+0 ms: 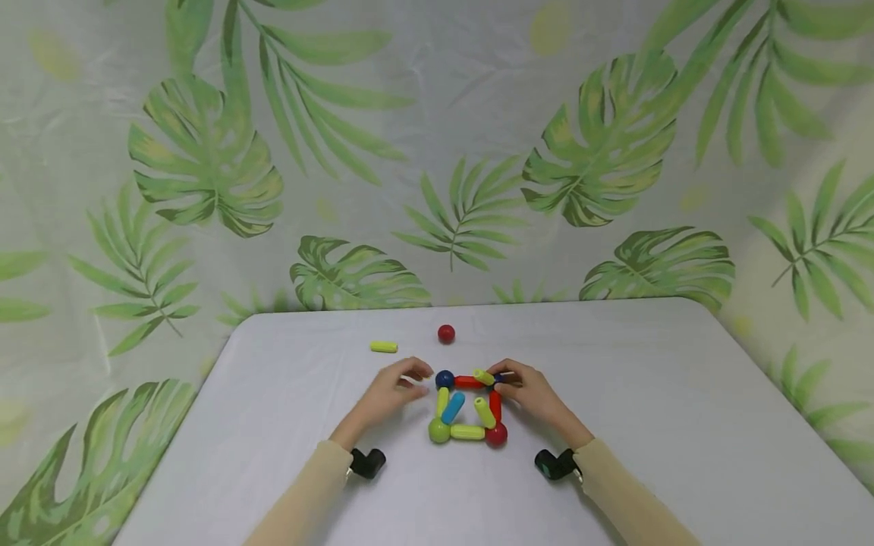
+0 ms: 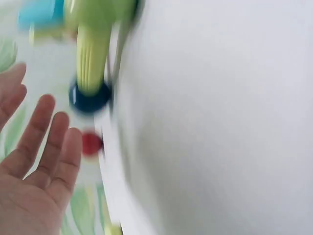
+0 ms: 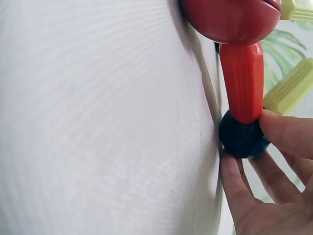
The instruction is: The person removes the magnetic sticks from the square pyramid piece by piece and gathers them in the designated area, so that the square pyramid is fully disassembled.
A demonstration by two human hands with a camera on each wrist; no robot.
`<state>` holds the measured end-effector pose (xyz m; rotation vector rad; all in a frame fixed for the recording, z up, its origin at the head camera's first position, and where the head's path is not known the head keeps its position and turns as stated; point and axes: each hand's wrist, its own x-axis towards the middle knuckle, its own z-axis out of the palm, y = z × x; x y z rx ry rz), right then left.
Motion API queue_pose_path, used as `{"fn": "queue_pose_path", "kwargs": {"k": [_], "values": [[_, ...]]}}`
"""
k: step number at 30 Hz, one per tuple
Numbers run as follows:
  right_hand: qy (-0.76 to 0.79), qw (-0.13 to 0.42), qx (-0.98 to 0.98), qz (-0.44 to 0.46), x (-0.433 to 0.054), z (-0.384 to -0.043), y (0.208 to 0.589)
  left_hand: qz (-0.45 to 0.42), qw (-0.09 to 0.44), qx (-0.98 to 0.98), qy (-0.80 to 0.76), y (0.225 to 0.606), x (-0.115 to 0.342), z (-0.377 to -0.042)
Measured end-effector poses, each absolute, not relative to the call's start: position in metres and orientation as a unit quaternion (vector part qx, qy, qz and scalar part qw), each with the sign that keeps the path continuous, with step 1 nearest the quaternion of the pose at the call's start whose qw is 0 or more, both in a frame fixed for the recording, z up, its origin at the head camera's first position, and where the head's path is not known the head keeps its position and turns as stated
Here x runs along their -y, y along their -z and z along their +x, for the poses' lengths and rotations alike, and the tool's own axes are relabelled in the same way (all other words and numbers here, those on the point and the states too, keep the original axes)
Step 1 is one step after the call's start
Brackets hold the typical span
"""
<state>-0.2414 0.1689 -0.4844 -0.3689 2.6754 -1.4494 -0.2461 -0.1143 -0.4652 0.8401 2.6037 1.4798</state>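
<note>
From above, my magnetic-looking frame [image 1: 467,432] sits midway between the side edges of the table [image 1: 614,356], toward its far edge. An uneven tug by my right hand [image 1: 529,388] could, I judge, pop a joint or topple the leaning rods. It's a four-sided ring with glossy balls at its corners, red and yellow-green sides, and yellow-green and blue rods slanting up. A loose red ball [image 1: 446,334] and yellow-green rod [image 1: 384,346] lie near the far edge. At my left wrist, my left hand [image 2: 41,171] is loosely spread, holding nothing. At my right wrist, thumb and fingers pinch the blue corner ball [image 3: 239,139].
</note>
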Motion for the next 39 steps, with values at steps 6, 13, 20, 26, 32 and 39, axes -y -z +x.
{"fn": "queue_pose_path", "kwargs": {"k": [6, 13, 20, 26, 32, 39], "values": [[0.475, 0.04, -0.871, -0.121, -0.171, -0.241, 0.483, 0.319, 0.049, -0.853, -0.41, 0.466, 0.078, -0.21], [0.476, 0.042, -0.87, -0.122, -0.171, -0.241, 0.482, 0.313, -0.024, -0.852, -0.42, 0.469, 0.072, -0.205], [0.478, 0.043, -0.87, -0.115, -0.17, -0.241, 0.482, 0.197, -0.061, -0.875, -0.437, 0.469, 0.113, -0.244], [0.483, 0.047, -0.867, -0.114, -0.169, -0.24, 0.484, 0.099, -0.066, -0.921, -0.37, 0.471, 0.151, -0.285], [0.488, 0.052, -0.864, -0.11, -0.168, -0.239, 0.483, 0.087, -0.065, -0.936, -0.333, 0.473, 0.162, -0.303], [0.484, 0.048, -0.867, -0.109, -0.169, -0.239, 0.483, 0.085, -0.084, -0.932, -0.342, 0.471, 0.155, -0.303]]}}
